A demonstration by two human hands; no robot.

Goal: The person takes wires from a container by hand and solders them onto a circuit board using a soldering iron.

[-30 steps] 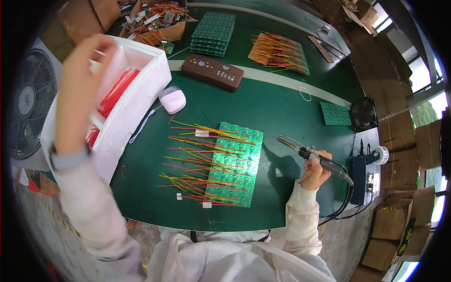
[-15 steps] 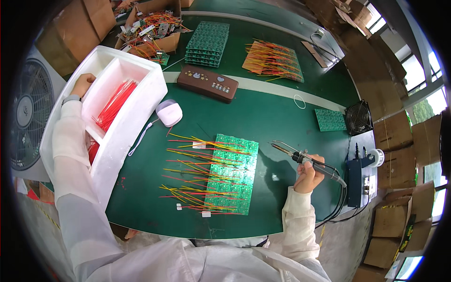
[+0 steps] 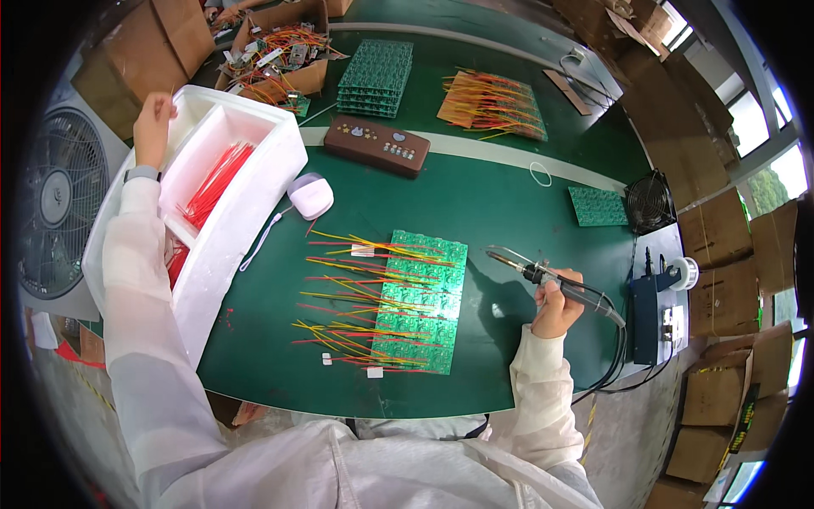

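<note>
My right hand (image 3: 557, 306) is wrapped round a soldering iron (image 3: 575, 294) with a thin feed tube along it. Its tip points left, above the bench and right of a green circuit board panel (image 3: 428, 293). Red and yellow wires (image 3: 339, 293) lie across the panel and stick out past its left edge. My left hand (image 3: 153, 127) is raised at the far left rim of a white foam box (image 3: 246, 199), fingers bent together; whatever they pinch is too small to make out. Red wires (image 3: 216, 182) lie in the box's compartments.
Behind are a brown pencil case (image 3: 377, 146), a pale earphone case (image 3: 311, 196), stacked green boards (image 3: 375, 78), a wired board (image 3: 500, 103) and a carton of wired parts (image 3: 284, 55). A blue soldering unit (image 3: 646, 314) and small black fan (image 3: 650, 204) stand right; a large fan (image 3: 58, 199) left.
My left hand has lifted up and out of the foam box to its far rim. My right hand still holds the soldering iron in nearly the same place. The view has shifted slightly.
</note>
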